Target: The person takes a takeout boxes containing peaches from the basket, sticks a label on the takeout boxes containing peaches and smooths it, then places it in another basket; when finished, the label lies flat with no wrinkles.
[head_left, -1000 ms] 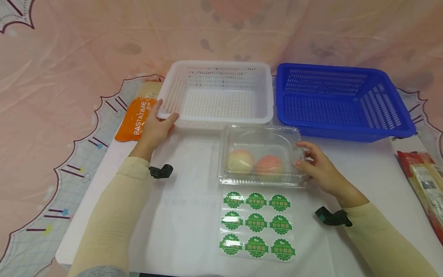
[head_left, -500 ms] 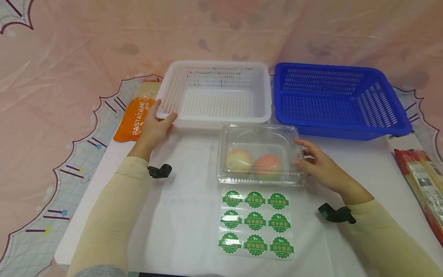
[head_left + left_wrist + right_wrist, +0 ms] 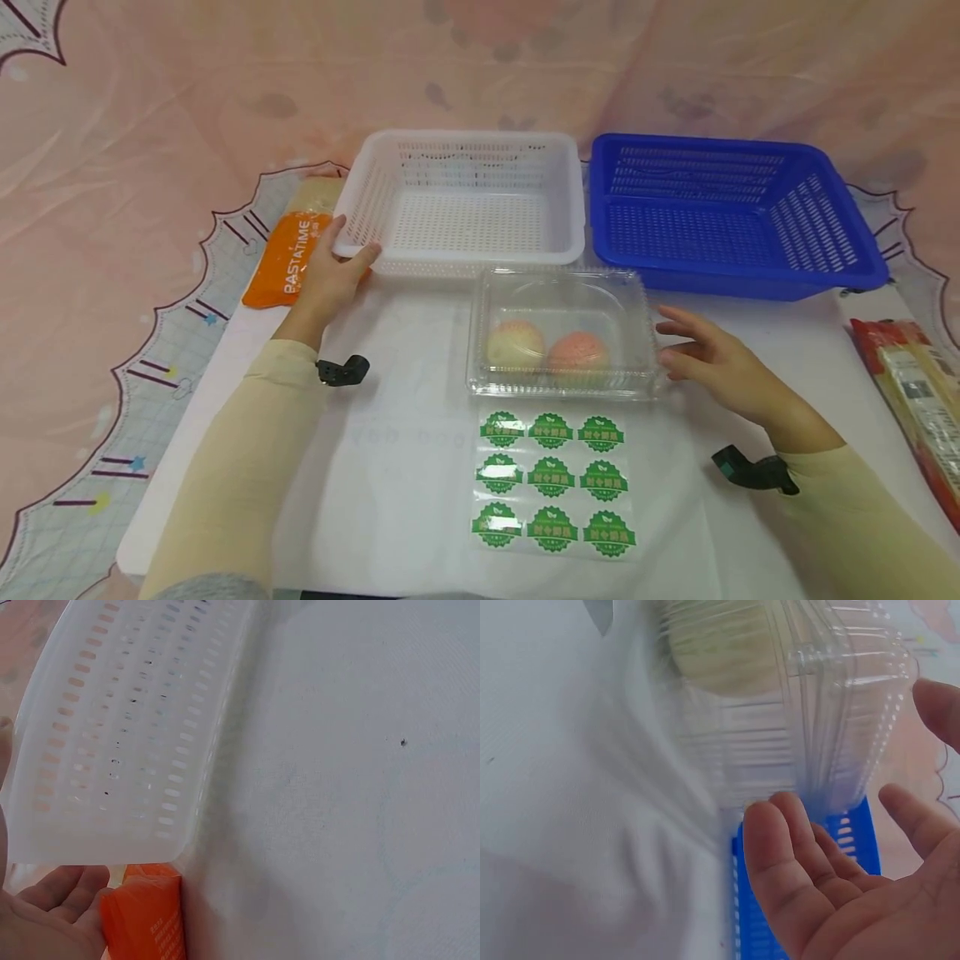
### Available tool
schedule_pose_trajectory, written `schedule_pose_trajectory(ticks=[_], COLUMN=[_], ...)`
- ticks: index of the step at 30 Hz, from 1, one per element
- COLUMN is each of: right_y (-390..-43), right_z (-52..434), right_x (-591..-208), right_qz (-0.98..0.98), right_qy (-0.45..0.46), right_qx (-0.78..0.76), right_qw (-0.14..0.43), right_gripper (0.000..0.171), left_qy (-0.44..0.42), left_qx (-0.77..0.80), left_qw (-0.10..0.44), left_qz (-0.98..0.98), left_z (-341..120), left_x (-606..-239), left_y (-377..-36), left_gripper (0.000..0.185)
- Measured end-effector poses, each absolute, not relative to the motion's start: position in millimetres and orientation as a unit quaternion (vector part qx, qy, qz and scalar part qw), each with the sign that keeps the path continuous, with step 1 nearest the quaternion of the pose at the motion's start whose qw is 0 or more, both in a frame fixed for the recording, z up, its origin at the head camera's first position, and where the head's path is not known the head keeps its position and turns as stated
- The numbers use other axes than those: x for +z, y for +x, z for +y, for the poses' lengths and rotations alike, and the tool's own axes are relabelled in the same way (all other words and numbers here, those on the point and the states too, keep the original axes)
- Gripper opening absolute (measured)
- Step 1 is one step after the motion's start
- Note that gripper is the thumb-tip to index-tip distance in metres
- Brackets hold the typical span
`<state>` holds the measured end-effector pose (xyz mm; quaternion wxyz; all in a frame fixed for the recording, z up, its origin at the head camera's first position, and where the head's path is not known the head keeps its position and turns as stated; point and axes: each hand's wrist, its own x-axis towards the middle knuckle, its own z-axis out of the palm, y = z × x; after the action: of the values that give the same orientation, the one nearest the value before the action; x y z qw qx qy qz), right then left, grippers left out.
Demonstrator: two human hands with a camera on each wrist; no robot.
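My left hand [image 3: 331, 279] holds the near left corner of the white plastic basket [image 3: 480, 257], with thumb and index finger on either side of the corner. Its curled fingers show beneath the basket end in the left wrist view. A clear plastic clamshell box [image 3: 562, 287], closed, stands in front of the baskets with two round fruits that look like peaches [image 3: 578, 357] inside. Just right of the box, my right hand [image 3: 723, 367] is held with loosely bent fingers and nothing in them. A small gap separates its fingertips from the box.
A blue basket [image 3: 720, 286] stands right of the white one. An orange pasta bag [image 3: 281, 262] lies at the left, partly behind my left hand. A sheet of green round stickers [image 3: 551, 477] lies in front of the box. A red-edged packet [image 3: 911, 375] is at the right.
My right hand has let go of the clamshell box and moved slightly right, away from it. The left hand stays at the white basket's corner. The head view shifts a little.
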<state>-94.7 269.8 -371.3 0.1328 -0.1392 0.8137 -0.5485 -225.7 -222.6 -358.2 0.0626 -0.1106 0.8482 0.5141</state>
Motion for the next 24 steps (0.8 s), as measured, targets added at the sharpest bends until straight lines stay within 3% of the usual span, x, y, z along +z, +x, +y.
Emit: schedule_pose_trajectory(ticks=[12, 24], right_y=[-76.0, -56.5], right_z=[283.6, 284.7], right_x=[-377.7, -380.8], right_qz=[0.834, 0.835], right_qy=[-0.150, -0.146], right_qx=[-0.524, -0.524], right_qw=[0.085, 0.083], right_gripper=[0.053, 0.040], left_qy=[-0.091, -0.064], left_qx=[0.511, 0.528], left_qw=[0.052, 0.054], left_qz=[0.853, 0.845], left_z=[-233.2, -242.9], left_x=[-358.4, -356.4], left_y=[-222.1, -202.0], left_gripper=[0.089, 0.089])
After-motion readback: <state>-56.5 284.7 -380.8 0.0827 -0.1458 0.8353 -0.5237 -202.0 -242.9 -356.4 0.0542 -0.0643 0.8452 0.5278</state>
